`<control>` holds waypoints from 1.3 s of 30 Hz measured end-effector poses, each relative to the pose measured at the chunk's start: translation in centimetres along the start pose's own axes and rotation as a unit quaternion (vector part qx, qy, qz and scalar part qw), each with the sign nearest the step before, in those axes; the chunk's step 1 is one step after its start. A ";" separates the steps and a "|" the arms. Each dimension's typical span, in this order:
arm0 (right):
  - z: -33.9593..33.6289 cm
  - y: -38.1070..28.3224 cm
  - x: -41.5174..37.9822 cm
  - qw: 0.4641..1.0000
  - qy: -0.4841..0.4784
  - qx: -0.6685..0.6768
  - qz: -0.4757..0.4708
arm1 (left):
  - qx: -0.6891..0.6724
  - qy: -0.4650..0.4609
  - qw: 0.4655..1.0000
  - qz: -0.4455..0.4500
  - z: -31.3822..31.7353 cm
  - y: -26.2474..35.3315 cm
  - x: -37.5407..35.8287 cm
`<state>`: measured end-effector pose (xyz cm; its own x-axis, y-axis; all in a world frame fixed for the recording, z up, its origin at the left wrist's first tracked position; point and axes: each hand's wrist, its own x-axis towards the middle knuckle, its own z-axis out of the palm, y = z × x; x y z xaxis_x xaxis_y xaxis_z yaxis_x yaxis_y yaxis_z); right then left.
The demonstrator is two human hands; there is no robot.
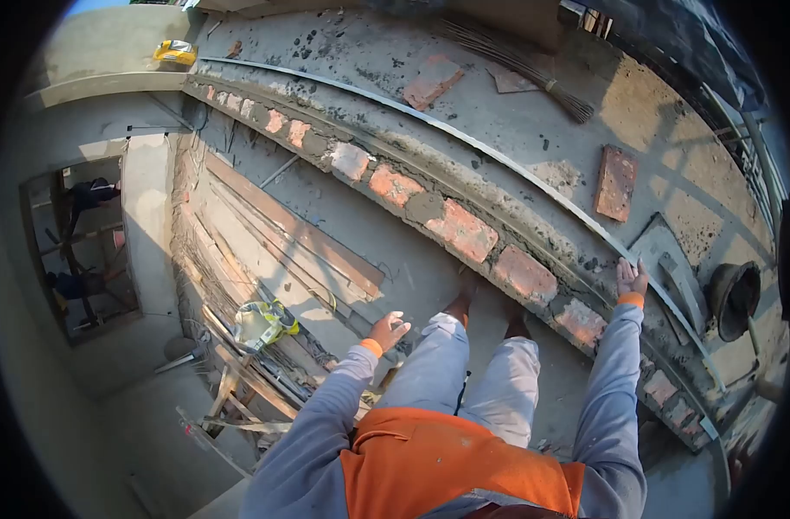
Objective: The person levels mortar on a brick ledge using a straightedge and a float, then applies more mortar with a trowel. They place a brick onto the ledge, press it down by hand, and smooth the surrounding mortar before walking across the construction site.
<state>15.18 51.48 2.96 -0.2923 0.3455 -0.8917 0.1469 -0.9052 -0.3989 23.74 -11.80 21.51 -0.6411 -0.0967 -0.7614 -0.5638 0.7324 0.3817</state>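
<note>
A low brick wall (461,229) with grey mortar between and around its bricks runs diagonally in front of my legs. Along its far side lies a long, pale straightedge (498,157). My right hand (632,277) reaches over the wall, its fingers curled at the straightedge's edge. Just beyond that hand lies a flat plastering float (678,272) with a long handle. My left hand (388,330) hangs near my left knee, holding nothing, with its fingers loosely bent and apart.
A black bucket (735,298) stands at the right. Loose bricks (616,182) and a twig broom (524,71) lie beyond the wall. Wooden planks (295,223) and a yellow-green strap-like item (269,323) are at left. People (92,195) show through an opening.
</note>
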 end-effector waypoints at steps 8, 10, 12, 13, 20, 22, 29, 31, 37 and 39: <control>-4.1 2.1 -9.3 0.974 -0.016 -0.225 0.025 | -0.023 0.016 0.999 -0.024 1.9 -0.7 -5.8; -6.3 2.5 -12.4 0.958 0.000 -0.286 0.035 | -0.034 0.032 0.999 -0.015 1.7 -0.9 -6.8; -9.6 2.5 -13.8 0.937 -0.051 -0.335 0.088 | -0.028 0.035 0.999 -0.024 1.6 -1.3 -7.5; -11.8 2.2 -13.8 0.914 -0.126 -0.368 0.113 | -0.039 0.047 0.998 -0.015 1.4 -1.4 -7.8; -7.9 2.6 -27.7 0.546 -0.093 -0.741 -0.378 | -0.125 0.096 0.985 0.065 2.0 1.7 -9.1; -3.9 5.4 -31.8 0.552 -0.131 -0.700 -0.434 | -0.268 0.080 0.952 0.128 4.7 3.8 -9.0; 5.6 18.6 -56.8 0.428 -0.440 -0.510 -0.602 | -0.616 -0.244 0.738 0.125 6.7 13.5 -19.1; 4.0 21.9 -61.3 0.360 -0.468 -0.517 -0.620 | -0.709 -0.282 0.633 0.134 5.2 14.0 -21.8; -0.4 22.0 -61.8 0.239 -0.508 -0.554 -0.614 | -0.805 -0.295 0.485 0.176 -0.3 13.2 -27.0; -1.8 20.9 -60.7 0.191 -0.462 -0.603 -0.622 | -0.814 -0.284 0.479 0.168 -1.1 12.9 -28.0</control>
<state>37.68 12.05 48.41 -0.7698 -0.5877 0.2492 -0.6312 0.6425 -0.4345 33.84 -0.44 48.30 -0.8529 0.3801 -0.3578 -0.4346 -0.8968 0.0833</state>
